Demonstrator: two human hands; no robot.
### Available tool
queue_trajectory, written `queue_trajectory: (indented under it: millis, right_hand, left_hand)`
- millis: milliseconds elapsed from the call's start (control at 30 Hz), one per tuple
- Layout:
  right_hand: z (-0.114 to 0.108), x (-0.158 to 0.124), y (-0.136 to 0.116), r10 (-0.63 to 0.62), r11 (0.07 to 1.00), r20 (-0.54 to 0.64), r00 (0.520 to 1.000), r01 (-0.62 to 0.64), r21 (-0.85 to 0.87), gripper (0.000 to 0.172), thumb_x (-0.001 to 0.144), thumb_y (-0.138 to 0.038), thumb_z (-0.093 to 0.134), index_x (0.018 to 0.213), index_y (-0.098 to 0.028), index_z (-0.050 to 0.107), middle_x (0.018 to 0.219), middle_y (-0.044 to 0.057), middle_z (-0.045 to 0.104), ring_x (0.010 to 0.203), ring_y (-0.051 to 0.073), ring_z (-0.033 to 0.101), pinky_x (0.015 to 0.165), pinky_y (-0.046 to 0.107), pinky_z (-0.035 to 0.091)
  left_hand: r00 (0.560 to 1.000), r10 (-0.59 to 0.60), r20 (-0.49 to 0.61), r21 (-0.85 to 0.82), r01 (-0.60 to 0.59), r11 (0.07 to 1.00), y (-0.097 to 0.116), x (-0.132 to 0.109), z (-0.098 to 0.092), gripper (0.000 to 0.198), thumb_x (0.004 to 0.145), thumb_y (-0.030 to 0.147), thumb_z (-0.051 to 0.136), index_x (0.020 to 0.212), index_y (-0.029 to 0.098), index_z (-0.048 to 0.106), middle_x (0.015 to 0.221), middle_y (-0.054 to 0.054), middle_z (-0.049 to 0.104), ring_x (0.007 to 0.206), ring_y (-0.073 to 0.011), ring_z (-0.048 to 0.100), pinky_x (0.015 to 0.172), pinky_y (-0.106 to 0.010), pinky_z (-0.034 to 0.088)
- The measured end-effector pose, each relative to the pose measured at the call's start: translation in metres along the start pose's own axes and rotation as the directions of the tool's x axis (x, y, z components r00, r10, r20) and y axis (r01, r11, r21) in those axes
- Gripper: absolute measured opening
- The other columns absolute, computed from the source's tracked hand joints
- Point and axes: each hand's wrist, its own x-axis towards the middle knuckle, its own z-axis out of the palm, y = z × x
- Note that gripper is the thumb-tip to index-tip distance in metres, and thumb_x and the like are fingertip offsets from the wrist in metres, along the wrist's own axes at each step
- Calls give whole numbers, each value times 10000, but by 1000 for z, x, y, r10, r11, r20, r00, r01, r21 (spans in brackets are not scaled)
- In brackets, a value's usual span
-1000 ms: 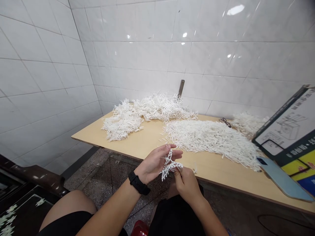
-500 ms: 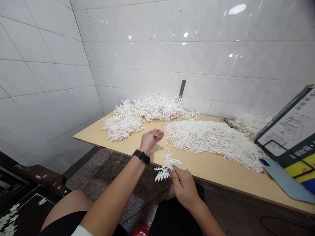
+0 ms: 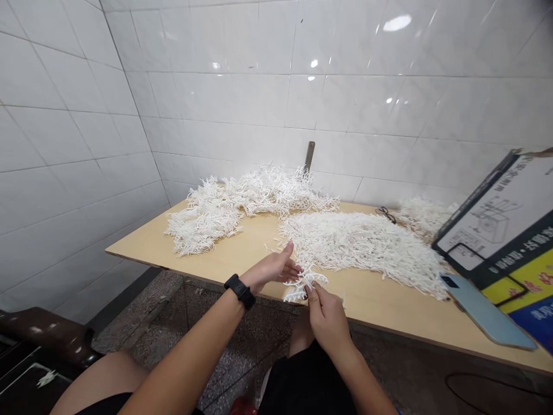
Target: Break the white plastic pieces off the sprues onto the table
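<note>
A white branching plastic piece [image 3: 298, 288], like a moulded sprig with small prongs, is pinched between the thumb and fingers of my right hand [image 3: 329, 317] at the table's front edge. My left hand [image 3: 274, 270], with a black watch on its wrist, reaches to the piece's left side. Its thumb points up and its fingers are stretched out, close to the prongs; whether they touch cannot be made out. Beyond my hands lies a wide heap of small white strands [image 3: 358, 242]. Farther left is a pile of white branching pieces [image 3: 207, 222].
The wooden table [image 3: 142, 245] stands against a tiled wall. A metal strip [image 3: 309, 155] leans at the back. On the right are a printed box [image 3: 496, 219], a light blue phone [image 3: 486, 314] and black-handled scissors or a similar item [image 3: 386, 214].
My left hand has moved right and down from over the table to the white piece, its fingers opening out. My right hand still holds the piece. The view has shifted slightly right.
</note>
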Motion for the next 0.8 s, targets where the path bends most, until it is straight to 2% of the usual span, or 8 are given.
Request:
queue_trajectory:
  millis: [100,267,433,567,667,733,800]
  right_hand:
    - [1,-1,3,-16,998,-1,1000,16,-54,336,959,-300,334,693,-192,508,612,39,591,551,175,547,536,270,314]
    - [8,-6,3,-51,987,-6,999,50,-150,349,948,-271,326,690,-187,546,609,69,626,559,203,580,535,285,309]
    - [8,-10,-5,-69,993,29,997,71,-95,349,971,-289,324,694,-198,516,612,41,606,539,175,556,524,275,303]
    - [10,-16,-13,-91,994,41,995,94,-58,365,984,-306,321,689,-198,508,567,22,565,496,157,525,508,272,289]
    - [13,-23,-13,-124,991,-3,992,124,-53,384,983,-306,329,676,-190,529,552,35,569,494,165,540,517,276,302]
    - [14,-27,-11,-114,993,-15,993,113,-18,387,982,-306,332,675,-187,536,565,43,585,513,171,562,529,273,324]
    - [14,-27,-6,-64,998,-4,998,64,24,390,981,-319,336,666,-190,525,579,44,593,533,175,575,536,267,344]
  left_hand:
    - [998,-66,6,-111,66,992,-2,-20,14,668,750,764,458,797,143,700,910,-119,703,839,-211,599,729,-291,446]
    - [993,62,102,-360,-21,933,3,-32,30,515,784,586,612,948,108,716,984,-128,714,853,-190,616,769,-284,441]
    - [998,51,-29,-416,-58,908,4,-28,34,345,827,429,642,887,99,720,977,-144,732,856,-191,653,788,-287,453]
    - [991,60,-123,-457,-110,882,6,-12,23,272,883,343,586,827,101,696,918,-134,737,810,-165,670,827,-291,482]
    - [956,86,-280,-440,-207,874,12,10,2,240,907,308,552,844,111,672,930,-128,730,726,-123,656,797,-281,507]
    - [923,115,-366,-367,-257,894,16,27,-13,217,889,300,576,840,107,661,944,-141,723,718,-124,653,787,-285,516]
    - [920,148,-363,-219,-239,946,16,43,-23,162,856,247,611,921,111,669,957,-154,718,775,-165,668,803,-326,513]
